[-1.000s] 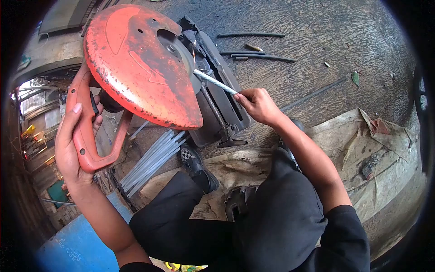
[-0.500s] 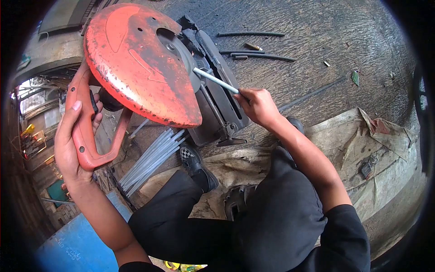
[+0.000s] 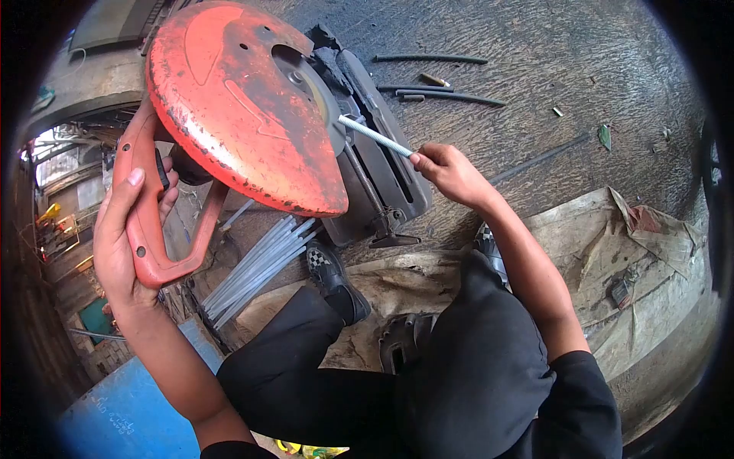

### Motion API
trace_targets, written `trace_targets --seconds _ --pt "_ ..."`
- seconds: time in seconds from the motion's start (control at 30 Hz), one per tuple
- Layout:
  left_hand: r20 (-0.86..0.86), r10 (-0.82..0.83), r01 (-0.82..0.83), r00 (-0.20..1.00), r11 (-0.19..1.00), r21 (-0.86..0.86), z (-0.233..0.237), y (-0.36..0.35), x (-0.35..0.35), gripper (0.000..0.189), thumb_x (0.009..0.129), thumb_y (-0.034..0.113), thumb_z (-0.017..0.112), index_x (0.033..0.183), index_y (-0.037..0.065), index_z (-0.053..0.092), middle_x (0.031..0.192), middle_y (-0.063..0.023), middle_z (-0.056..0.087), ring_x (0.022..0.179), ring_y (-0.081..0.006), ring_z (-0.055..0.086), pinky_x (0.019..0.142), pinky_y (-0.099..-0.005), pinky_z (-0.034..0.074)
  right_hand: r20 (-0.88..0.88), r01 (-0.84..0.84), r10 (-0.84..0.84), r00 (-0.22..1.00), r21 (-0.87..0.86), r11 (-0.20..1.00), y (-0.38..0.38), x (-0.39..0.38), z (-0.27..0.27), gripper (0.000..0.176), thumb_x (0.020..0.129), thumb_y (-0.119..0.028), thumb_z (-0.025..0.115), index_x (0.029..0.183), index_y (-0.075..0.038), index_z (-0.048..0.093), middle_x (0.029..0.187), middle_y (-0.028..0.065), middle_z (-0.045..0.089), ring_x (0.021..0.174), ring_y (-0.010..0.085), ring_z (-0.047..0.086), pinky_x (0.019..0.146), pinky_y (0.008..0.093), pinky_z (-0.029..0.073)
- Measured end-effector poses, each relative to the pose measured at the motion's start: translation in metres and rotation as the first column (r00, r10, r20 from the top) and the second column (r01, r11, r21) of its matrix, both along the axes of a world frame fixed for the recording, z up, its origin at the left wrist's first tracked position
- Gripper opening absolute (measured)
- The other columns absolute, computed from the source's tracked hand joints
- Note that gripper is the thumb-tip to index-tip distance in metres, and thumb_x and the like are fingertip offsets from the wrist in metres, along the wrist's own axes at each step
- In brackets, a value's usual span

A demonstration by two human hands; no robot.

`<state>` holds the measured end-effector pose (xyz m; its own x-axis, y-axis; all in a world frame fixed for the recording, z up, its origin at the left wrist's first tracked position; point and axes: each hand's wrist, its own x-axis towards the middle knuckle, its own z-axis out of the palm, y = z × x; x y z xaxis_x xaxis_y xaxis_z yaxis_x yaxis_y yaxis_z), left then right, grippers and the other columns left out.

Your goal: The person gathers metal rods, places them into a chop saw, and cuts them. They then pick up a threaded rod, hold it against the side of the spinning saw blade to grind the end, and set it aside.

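My left hand (image 3: 126, 237) is wrapped round the orange handle of a cut-off saw (image 3: 237, 115), thumb on the near side and fingertips by the black trigger. The saw's scuffed orange guard covers most of the grey cutting disc (image 3: 330, 130). In my right hand (image 3: 451, 174) is one end of a threaded rod (image 3: 375, 136), pinched between thumb and fingers. Its other end meets the disc's edge in this view. Below the rod lies the saw's dark base (image 3: 390, 180) with its clamp screw (image 3: 365, 183) and crank handle.
A bundle of grey rods (image 3: 256, 268) lies left of my shoe (image 3: 329, 271). Several dark hoses (image 3: 451, 96) are scattered on the stained floor beyond the saw. A dirty cloth sheet (image 3: 581, 260) spreads at right, and a blue panel (image 3: 138, 398) sits at lower left.
My right hand and the rod have shifted slightly right in view, along with the saw. The left hand keeps its hold on the handle.
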<state>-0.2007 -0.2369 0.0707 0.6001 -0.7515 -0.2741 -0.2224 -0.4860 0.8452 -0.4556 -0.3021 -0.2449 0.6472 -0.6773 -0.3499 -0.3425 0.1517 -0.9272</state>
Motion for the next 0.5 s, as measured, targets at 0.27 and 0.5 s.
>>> trace_targets --seconds 0.27,0.5 --pt "-0.021 0.014 -0.015 1.000 1.000 -0.020 -0.001 -0.001 -0.001 0.053 0.091 0.020 0.058 0.132 -0.008 0.042 0.116 -0.0201 0.058 0.102 -0.0231 0.061 0.092 -0.0339 0.048 0.207 -0.040 -0.003 0.978 0.204 0.978 0.006 0.008 -0.011 0.036 0.097 -0.030 0.050 0.091 0.003 0.062 0.065 0.0078 0.052 0.065 0.0157 0.049 0.061 0.0357 0.042" --pt "-0.048 0.045 -0.047 0.998 0.998 -0.041 -0.002 -0.001 -0.003 0.052 0.091 0.020 0.058 0.131 -0.008 0.043 0.116 -0.0195 0.059 0.104 -0.0228 0.060 0.094 -0.0346 0.046 0.169 -0.022 0.019 0.985 0.013 1.000 0.010 0.015 -0.018 0.035 0.097 -0.028 0.051 0.087 0.004 0.061 0.058 0.0071 0.043 0.059 0.0134 0.042 0.055 0.0353 0.038"
